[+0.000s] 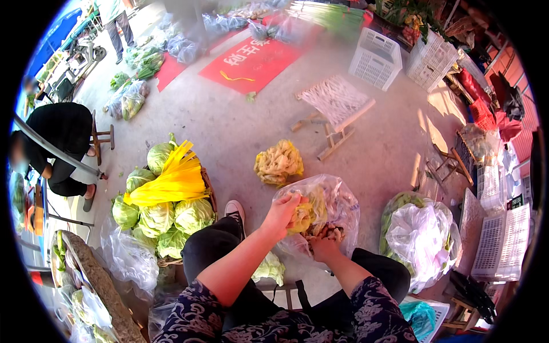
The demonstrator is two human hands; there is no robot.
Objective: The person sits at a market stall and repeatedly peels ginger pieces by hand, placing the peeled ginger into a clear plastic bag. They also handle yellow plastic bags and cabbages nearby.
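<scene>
My left hand point(281, 216) grips a yellow mesh bag point(303, 218) over the mouth of a large clear plastic bag point(339, 197). Inside the plastic bag lie knobbly pieces that look like ginger root point(335, 233). My right hand point(324, 248) reaches down among these pieces, its fingertips partly hidden, so its hold is unclear. Just beyond, on the concrete floor, sits a filled yellow mesh bag of similar pale pieces point(279, 162). To my left, a wicker basket point(210, 182) is heaped with cabbages point(156, 218), and a bundle of yellow mesh bags point(171, 182) lies across them.
A folding stool point(336, 100) stands ahead, near white plastic crates point(375, 60). At right is a plastic-covered sack of green vegetables point(418, 240). Loose cabbage leaves point(269, 269) lie between my legs. A seated person point(64, 141) is at far left, beside a metal pole point(60, 150).
</scene>
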